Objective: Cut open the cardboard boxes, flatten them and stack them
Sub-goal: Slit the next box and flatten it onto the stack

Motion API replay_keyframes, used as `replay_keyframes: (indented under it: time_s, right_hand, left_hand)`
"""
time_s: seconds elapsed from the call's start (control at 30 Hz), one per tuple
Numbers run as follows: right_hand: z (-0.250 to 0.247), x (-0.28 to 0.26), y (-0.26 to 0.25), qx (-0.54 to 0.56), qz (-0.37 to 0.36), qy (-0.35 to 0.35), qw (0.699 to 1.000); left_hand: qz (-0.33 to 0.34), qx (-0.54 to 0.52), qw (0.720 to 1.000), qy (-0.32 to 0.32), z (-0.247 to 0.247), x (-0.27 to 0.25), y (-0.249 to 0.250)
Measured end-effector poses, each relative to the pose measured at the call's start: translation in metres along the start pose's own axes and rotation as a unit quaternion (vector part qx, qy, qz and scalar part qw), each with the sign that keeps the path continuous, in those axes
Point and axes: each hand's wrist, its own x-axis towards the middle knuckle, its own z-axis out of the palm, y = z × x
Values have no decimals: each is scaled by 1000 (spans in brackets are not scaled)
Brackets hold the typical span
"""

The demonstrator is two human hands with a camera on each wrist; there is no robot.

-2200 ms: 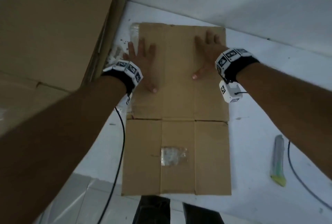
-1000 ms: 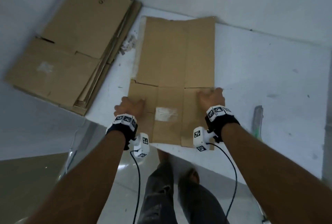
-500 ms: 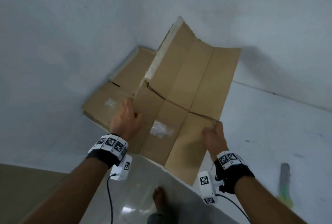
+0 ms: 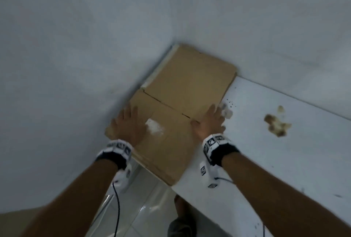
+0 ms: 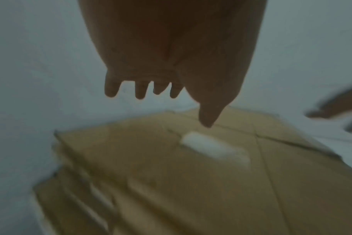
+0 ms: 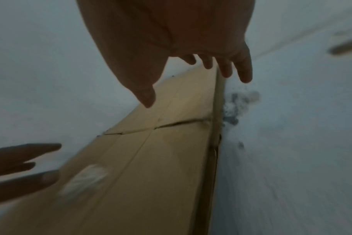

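The flattened cardboard box point(image 4: 182, 92) lies on top of the stack of flat cardboard point(image 4: 152, 162) in the corner between two white walls. It carries a pale tape patch point(image 4: 154, 128), also seen in the left wrist view point(image 5: 213, 147). My left hand point(image 4: 129, 122) is spread over its near left part, fingers straight, holding nothing. My right hand point(image 4: 209, 122) is spread over its right edge point(image 6: 217, 111), also empty. In the wrist views the left hand point(image 5: 171, 63) and the right hand point(image 6: 171, 39) look slightly above the board. The stack's layered edges point(image 5: 80, 190) show under the top sheet.
The white table top point(image 4: 284, 160) extends to the right of the stack, with a brown stain or scraps point(image 4: 277, 124) and small tape bits point(image 4: 226, 111) by the stack's edge. Walls close in on the left and behind. Tiled floor point(image 4: 148, 208) and my foot point(image 4: 180, 225) are below.
The flat box was gripped at its near end, lifted off the table, swung left and laid on the stack in the corner. Both hands have let go and are now spread over it.
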Motion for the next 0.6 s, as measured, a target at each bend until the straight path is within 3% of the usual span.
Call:
replay_keyframes:
  time_s: [0.1,0.2,0.3,0.4,0.6]
  right_hand:
    - [-19,62,-24,-138,-112,38,983]
    - [-30,129,-55,-267,-170,-8,948]
    - [-24,184,-78,-306,-174,-70,933]
    - [9,215,-68,-325,-169,-69,928]
    - [-1,206,-79,-341,-135,-84,927]
  left_hand:
    - [47,-61,997,-9,48,-11,-2]
    - [78,-54,995,-23,77,-8,-12]
    - [81,-38,996,-25,96,11,-18]
    - [79,-37,996,-4,120,24,-19]
    - [82,-56,995,-21,109,21,-18]
